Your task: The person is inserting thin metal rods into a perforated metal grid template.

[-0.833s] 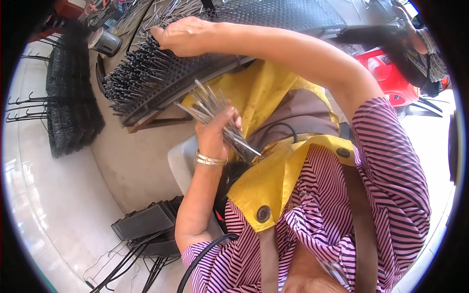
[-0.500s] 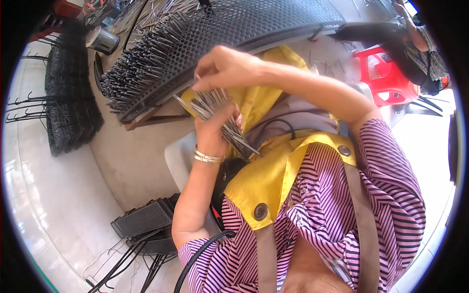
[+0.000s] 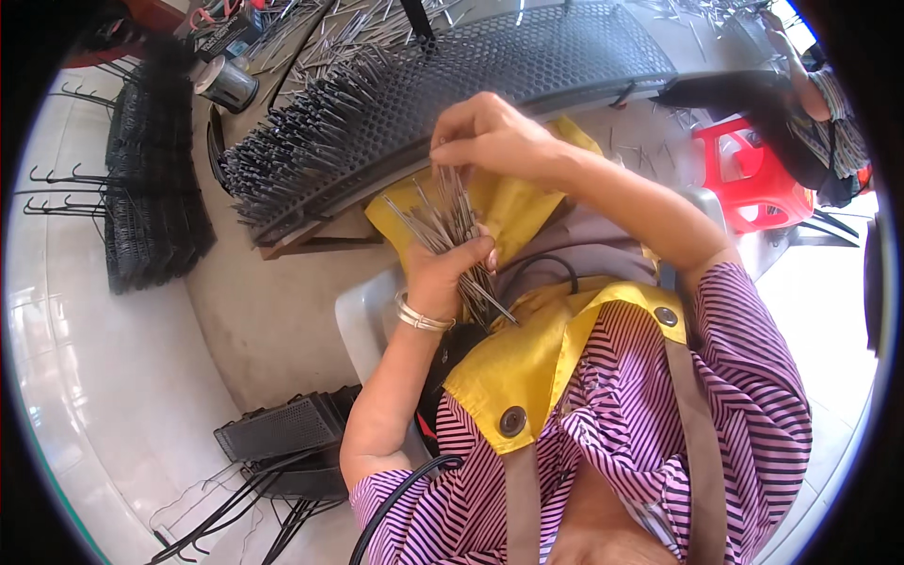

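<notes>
My left hand grips a bundle of thin metal pins that fan out above and below the fist. Just above it, my right hand pinches the top ends of a few of those pins between fingertips. A curved black perforated panel lies beyond both hands, and its left half bristles with many pins stuck through its holes. A yellow apron covers my lap under the hands.
Black wire racks lie on the floor at the left. A metal can stands by the panel's far left. Black boxes and cables sit below my left elbow. A red plastic stool and another person are at the upper right.
My right hand has come back from the perforated panel to the bundle in my left hand and now pinches pins there. The left hand has held its place.
</notes>
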`<state>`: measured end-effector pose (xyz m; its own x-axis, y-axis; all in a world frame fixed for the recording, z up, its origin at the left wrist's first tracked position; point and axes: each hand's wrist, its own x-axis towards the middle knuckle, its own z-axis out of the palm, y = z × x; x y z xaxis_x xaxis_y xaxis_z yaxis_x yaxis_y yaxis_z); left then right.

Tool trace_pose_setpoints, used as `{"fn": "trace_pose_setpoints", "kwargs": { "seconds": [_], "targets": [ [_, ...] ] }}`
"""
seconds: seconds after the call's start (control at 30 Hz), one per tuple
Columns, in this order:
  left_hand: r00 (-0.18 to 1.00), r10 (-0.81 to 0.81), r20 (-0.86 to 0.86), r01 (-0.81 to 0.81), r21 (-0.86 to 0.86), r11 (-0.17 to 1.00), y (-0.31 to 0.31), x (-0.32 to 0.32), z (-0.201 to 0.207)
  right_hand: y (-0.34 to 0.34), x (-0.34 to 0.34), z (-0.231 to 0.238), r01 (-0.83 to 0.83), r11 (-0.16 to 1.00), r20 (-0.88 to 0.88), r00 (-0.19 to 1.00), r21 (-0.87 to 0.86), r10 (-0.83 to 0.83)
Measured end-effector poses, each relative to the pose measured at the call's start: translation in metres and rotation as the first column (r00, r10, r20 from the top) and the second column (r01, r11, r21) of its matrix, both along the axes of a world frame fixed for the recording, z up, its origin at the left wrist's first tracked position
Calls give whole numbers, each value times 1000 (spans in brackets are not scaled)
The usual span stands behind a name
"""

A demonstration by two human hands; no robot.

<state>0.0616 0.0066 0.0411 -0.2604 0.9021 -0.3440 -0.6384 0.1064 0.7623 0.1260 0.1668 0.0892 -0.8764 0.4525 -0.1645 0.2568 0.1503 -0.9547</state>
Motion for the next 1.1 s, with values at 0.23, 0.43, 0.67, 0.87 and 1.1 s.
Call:
{"fn": "trace_pose_setpoints", "kwargs": {
  "seconds": [0.23, 0.43, 0.67, 0.87, 1.1],
  "targets": [
    [997, 37, 64, -32, -68, 997, -2, -5, -2, 23, -19, 6, 331, 932, -240, 902, -149, -359],
    [996, 44, 78, -38, -75, 996, 0, -4, -3, 20, -59, 5, 528, 839, -638, 694, 136, -334],
    [993, 66, 101, -58, -78, 995, -1, -5, -2, 17, -89, -8, 607, 654, -784, 619, 451, -34],
    [995, 52, 86, -47, -65, 997, -2, -4, -3, 25, -97, -6, 574, 543, -717, 693, 613, 78],
    [993, 56, 106, -46, -96, 994, -2, -4, -2, 27, -95, -6, 542, 647, -686, 726, 536, -40]
  ]
}}
